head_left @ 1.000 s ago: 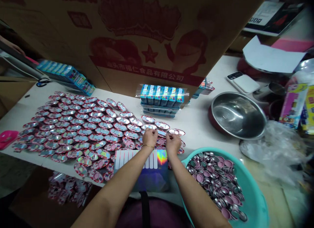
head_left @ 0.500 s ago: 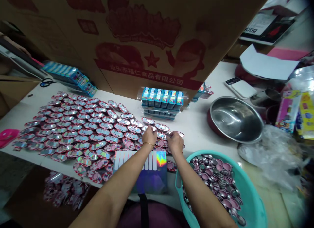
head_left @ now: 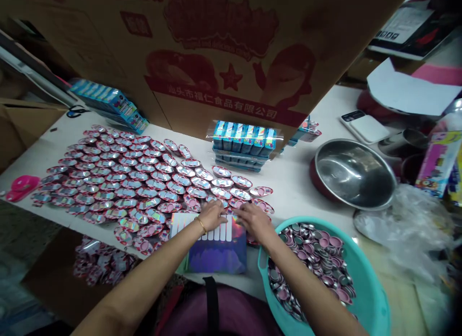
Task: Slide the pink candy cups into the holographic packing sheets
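Note:
My left hand (head_left: pixel 212 215), with a thin bracelet at the wrist, is over the top edge of a shiny purple and white printed sheet (head_left: pixel 216 256). Its fingers are bent and slightly apart, pointing right. Facing it, my right hand (head_left: pixel 254 221) has its fingers apart over the sheet's upper right corner, close to a red-rimmed oval pack (head_left: pixel 238 204). Whether the fingertips press on anything is hidden. Many such oval packs (head_left: pixel 137 175) with shiny faces lie in rows across the table. A few near the hands show round pink pieces inside.
At my right, a turquoise basin (head_left: pixel 377 288) holds small round metal-and-pink tins (head_left: pixel 325 264). Beyond it are a steel bowl (head_left: pixel 353 172), a white scale (head_left: pixel 364 126) and clear plastic bags (head_left: pixel 415 225). A large carton (head_left: pixel 231 52) stands behind blue boxes (head_left: pixel 243 141); a pink item (head_left: pixel 23 187) lies left.
Both hands have come back toward me, from the oval packs to the printed sheet's top edge. Their fingers have spread more. The camera view has shifted slightly.

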Motion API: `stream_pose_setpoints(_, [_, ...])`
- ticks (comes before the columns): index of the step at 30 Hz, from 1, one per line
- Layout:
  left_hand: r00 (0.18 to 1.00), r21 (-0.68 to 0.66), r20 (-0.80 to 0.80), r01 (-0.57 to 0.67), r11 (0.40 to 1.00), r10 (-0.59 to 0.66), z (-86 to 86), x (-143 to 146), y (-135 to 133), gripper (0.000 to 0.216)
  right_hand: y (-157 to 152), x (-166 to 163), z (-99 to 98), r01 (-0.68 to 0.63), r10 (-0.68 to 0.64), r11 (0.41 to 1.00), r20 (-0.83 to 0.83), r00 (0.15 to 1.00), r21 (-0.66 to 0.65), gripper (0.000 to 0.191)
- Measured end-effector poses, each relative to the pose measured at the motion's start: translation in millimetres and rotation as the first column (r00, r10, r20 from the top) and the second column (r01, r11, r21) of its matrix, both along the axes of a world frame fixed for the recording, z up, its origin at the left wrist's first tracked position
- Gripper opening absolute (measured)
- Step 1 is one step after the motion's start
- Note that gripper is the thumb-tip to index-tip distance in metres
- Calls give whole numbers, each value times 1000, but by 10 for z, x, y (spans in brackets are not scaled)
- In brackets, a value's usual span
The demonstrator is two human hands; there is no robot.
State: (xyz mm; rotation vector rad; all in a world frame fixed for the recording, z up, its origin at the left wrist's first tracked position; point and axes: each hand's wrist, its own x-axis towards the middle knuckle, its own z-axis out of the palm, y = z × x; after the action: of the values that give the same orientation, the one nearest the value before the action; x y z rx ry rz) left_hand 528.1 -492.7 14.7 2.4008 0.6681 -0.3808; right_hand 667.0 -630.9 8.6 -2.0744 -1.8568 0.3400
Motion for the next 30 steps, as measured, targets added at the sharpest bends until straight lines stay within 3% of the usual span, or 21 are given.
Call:
stream_pose_setpoints(4, [998, -61, 30, -47, 997, 49, -22, -4, -39, 10, -52, -255, -151, -55, 51, 998, 243, 969, 13, 35])
stream_pose_setpoints(9, [999, -38, 27, -32, 999, 34, 3, -8, 0, 14, -132, -397, -245, -45, -13, 980, 287, 958, 192, 32])
stream_pose_setpoints(12, [1000, 61, 18, -10, 998, 9, -12, -49, -11, 16, -138, -417, -93, -25, -15, 970, 160, 987, 243, 22])
stream_pose_setpoints(15, [996, 190, 47, 61, 980, -71, -48, -101, -47, 16, -128, -334, 156, 178, -149, 969, -169, 974, 172, 16])
stream_pose_setpoints(18, [992, 199, 79, 77, 977, -94, -66, -125, -70, 13, -110, -156, 318, 426, -361, 905, -535, 764, -2, 18])
stream_pose_setpoints(21, [974, 0, 205, -103, 995, 101, -69, -67, -61, 20, -73, -11, 322, 519, -468, 835, -736, 490, -185, 23])
stream_pose_setpoints(23, [915, -277, 252, -245, 929, 316, -73, 15, -51, 28, -42, 17, 285, 513, -477, 821, -797, 371, -252, 26])
stream_pose_setpoints(25, [839, -531, 190, -350, 772, 511, -78, 105, -46, 40, -18, 1, 259, 510, -480, 812, -823, 305, -285, 28])
stream_pose_setpoints(27, [775, -659, 92, -423, 622, 625, -83, 179, -49, 48, -6, -26, 252, 512, -485, 802, -835, 259, -307, 29])
stream_pose_setpoints(30, [744, -730, 4, -455, 510, 669, -90, 248, -64, 45, -10, -35, 249, 505, -482, 797, -853, 202, -331, 30])
